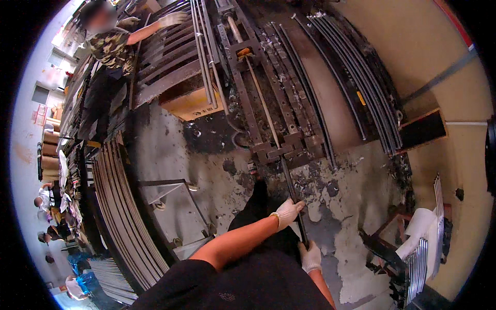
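My left hand (289, 213), in a white knitted glove, is closed around a long dark metal rod (288, 178). Nearer my body, my right hand (310, 256), also gloved, grips the same rod close to its near end. The rod slants away from me through a crosspiece (279, 149) at the near end of a long, grimy machine bed (247, 108). Beyond the crosspiece, a lighter brownish length of rod (262, 98) runs between the bed's rails, in line with the part I hold, to a dark block (245, 53) with something orange in it.
Dark rods (351, 67) lie to the right of the bed, and paler rods (206, 62) to its left above a cardboard box (194, 105). At far left, a co-worker (111, 49) reaches over slats. Long strips (124, 191) fill a left rack; shiny tubes (417, 268) stand lower right.
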`<state>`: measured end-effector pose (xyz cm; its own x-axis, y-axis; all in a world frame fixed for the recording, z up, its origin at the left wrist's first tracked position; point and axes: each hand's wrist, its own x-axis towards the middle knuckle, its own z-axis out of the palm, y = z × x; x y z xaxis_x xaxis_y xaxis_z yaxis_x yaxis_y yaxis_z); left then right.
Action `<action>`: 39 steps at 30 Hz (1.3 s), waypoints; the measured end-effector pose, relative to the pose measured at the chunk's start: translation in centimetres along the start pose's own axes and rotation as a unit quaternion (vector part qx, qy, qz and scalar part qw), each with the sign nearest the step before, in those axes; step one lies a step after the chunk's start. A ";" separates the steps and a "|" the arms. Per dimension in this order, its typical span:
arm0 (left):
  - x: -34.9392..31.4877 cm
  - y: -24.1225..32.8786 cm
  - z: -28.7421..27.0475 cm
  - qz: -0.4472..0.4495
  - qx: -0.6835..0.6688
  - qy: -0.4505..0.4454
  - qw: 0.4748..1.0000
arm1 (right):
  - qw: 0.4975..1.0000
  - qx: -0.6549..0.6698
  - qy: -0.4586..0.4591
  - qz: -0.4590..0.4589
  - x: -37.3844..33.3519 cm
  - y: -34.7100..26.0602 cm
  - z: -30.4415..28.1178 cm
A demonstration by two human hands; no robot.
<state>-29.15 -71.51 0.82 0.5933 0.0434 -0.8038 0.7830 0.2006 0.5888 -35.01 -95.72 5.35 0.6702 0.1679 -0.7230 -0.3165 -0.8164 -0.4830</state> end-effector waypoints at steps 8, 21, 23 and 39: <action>-3.6 4.8 0.0 -0.072 0.004 -0.018 0.997 | 0.999 -0.020 0.029 -0.023 0.3 1.8 0.6; 3.1 -4.0 -0.3 0.330 0.727 -0.045 0.601 | 0.998 -0.004 0.052 -0.038 0.0 1.8 0.6; 2.0 -2.8 -0.5 0.310 0.663 -0.033 0.681 | 0.998 -0.007 0.056 -0.039 0.5 2.7 1.1; 14.3 -16.2 0.1 0.102 0.116 -0.048 0.987 | 0.996 0.001 0.037 -0.077 0.6 0.7 0.7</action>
<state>-33.32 -74.19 -20.15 0.7486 -0.0347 -0.6622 0.6613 -0.0334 0.7494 -35.37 -95.82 4.22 0.7584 0.2501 -0.6019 -0.2067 -0.7834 -0.5861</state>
